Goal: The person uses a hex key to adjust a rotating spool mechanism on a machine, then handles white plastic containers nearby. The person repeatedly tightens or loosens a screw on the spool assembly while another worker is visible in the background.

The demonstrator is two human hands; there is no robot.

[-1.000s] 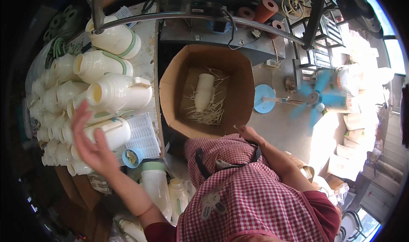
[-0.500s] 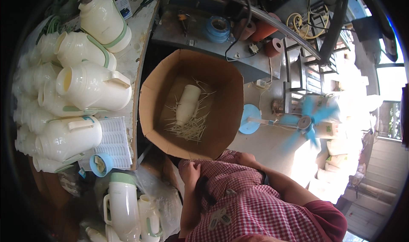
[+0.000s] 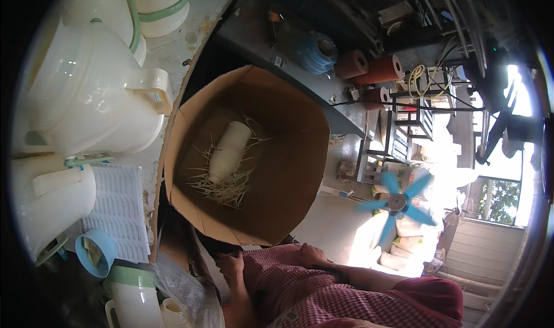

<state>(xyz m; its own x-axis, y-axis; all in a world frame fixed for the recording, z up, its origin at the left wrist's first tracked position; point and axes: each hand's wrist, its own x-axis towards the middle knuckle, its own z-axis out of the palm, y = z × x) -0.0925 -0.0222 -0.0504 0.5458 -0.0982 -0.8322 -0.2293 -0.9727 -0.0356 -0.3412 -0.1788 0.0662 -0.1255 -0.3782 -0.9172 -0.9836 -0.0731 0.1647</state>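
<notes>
Both my hands rest at my lap, by the far edge of my red checked apron [image 3: 311, 290]. My left hand [image 3: 231, 264] is closed with its fingers curled at the cloth's left edge. My right hand [image 3: 313, 256] is curled closed on the cloth further right. Just beyond them stands an open cardboard box [image 3: 288, 201], which neither hand touches. Inside it lies a cream bottle-shaped piece [image 3: 229, 150], tilted among a heap of thin pale plastic strips [image 3: 228, 196].
Cream jugs [image 3: 98, 91] with handles crowd the table at left, beside a printed sheet [image 3: 118, 207] and a blue tape roll [image 3: 95, 253]. A green-topped jug [image 3: 134, 296] stands below. Red rolls [image 3: 381, 69] lie on the far bench; a blue fan [image 3: 397, 202] stands right.
My view has turned and moved toward the table, so the jugs at left look larger and the box appears rotated. My hands stay at the apron; the box's contents look unchanged.
</notes>
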